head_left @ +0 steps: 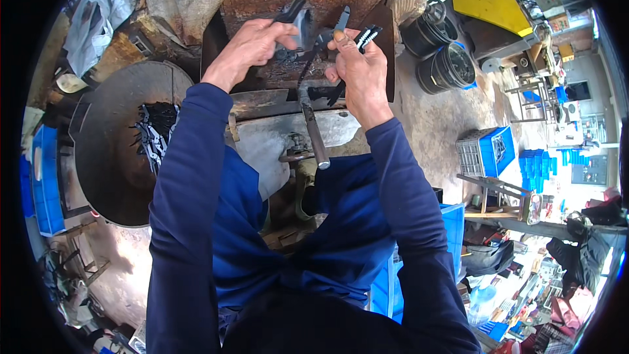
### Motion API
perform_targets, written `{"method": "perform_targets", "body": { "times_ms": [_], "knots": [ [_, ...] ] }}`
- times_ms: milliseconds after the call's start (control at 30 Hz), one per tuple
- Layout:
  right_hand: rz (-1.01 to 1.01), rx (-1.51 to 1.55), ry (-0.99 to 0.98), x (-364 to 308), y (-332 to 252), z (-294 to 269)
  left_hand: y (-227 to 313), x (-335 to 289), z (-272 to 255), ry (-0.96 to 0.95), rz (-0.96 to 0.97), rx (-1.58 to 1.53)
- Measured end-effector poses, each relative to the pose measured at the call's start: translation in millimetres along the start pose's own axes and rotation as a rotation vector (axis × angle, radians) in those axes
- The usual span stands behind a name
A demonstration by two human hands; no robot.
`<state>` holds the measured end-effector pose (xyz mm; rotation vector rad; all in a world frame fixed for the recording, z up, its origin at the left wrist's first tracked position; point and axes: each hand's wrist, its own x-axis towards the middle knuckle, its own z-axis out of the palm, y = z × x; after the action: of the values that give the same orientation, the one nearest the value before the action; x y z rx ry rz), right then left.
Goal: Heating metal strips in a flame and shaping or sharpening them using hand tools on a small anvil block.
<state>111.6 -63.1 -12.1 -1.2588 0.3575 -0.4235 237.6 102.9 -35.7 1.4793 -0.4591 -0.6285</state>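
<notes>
The left hand [249,47] is closed round a dark piece [290,10], too blurred to name. The right hand [362,73] pinches a grey metal strip [344,18] above the sooty bench [265,77] — other strips [369,37] in its grip seemingly remain — while pieces [154,137] fill part of a pan [105,151], perhaps done.

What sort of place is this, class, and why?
Probably a metal workshop: the right hand holds blade-like pieces, grey parts lie in a round pan, and black buckets stand nearby.
</notes>
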Motion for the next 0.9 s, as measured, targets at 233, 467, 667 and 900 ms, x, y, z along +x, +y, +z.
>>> {"method": "perform_targets", "body": {
  "times_ms": [233, 467, 667, 900],
  "knots": [
    [0.055, -0.062, 0.001, -1.4, 3.7, -11.3, -27.5, 21.2, -27.1, 0.086, -0.234, 0.295],
    [0.065, -0.112, 0.001, -2.4, 4.1, -16.2, -49.1, 32.5, -32.7, -0.069, -0.108, 0.511],
    [0.061, -0.19, 0.009, -3.0, 4.0, -11.3, -49.2, 29.8, -35.1, -0.132, 0.05, 0.638],
    [0.143, -0.084, 0.032, -3.8, 0.1, -11.1, -27.1, 18.1, -21.2, 0.002, 0.186, 0.922]
  ]
}}
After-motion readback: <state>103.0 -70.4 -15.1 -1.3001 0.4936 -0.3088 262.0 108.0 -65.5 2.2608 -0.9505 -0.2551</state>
